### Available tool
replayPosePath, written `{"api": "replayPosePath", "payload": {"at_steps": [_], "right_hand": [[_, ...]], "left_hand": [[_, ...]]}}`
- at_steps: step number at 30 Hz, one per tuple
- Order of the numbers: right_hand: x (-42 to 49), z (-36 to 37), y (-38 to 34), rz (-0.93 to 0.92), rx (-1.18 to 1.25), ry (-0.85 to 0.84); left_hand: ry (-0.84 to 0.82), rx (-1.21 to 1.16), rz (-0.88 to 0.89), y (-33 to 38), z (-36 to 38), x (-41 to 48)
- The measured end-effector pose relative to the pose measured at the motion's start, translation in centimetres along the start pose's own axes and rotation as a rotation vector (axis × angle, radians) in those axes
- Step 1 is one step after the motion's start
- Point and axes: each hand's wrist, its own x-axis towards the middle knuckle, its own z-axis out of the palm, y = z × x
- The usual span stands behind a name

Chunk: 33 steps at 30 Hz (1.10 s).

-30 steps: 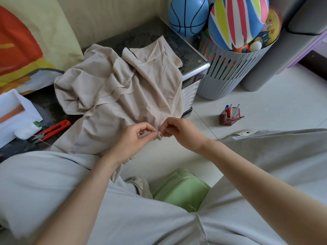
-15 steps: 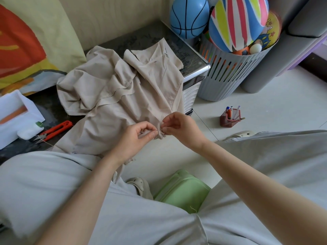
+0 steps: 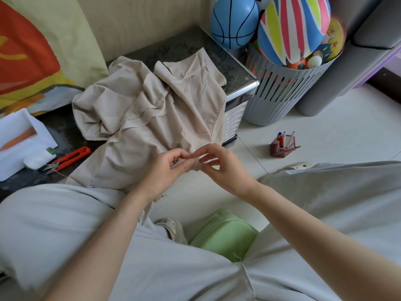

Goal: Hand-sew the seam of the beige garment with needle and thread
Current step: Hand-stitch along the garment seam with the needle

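From the head camera, the beige garment [image 3: 147, 118] lies heaped on the dark tabletop [image 3: 178, 46], its near edge drawn off toward the lap, probably so the seam sits close for stitching. The left hand [image 3: 167, 168] pinches a gathered bit of that edge, likely to steady it. The right hand [image 3: 219, 168] nips the same bunch with thumb and forefinger (needle too small to make out). Orange thread snips [image 3: 69, 158] lie nearby on the tabletop.

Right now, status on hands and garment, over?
Left hand pinches garment edge. Right hand pinches beside it; needle too small to see. Garment spread on table. Nothing in the way.
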Motion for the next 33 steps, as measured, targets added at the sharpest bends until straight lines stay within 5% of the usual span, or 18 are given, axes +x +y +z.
{"api": "replayPosePath", "payload": {"at_steps": [23, 33], "right_hand": [[-0.2, 1.2, -0.1, 0.028, 0.141, 0.047], [0.0, 1.1, 0.0, -0.015, 0.135, 0.195]], "left_hand": [[-0.018, -0.12, -0.065, 0.0, 0.3, -0.2], [0.038, -0.02, -0.088, -0.9, 0.5, 0.2]]}}
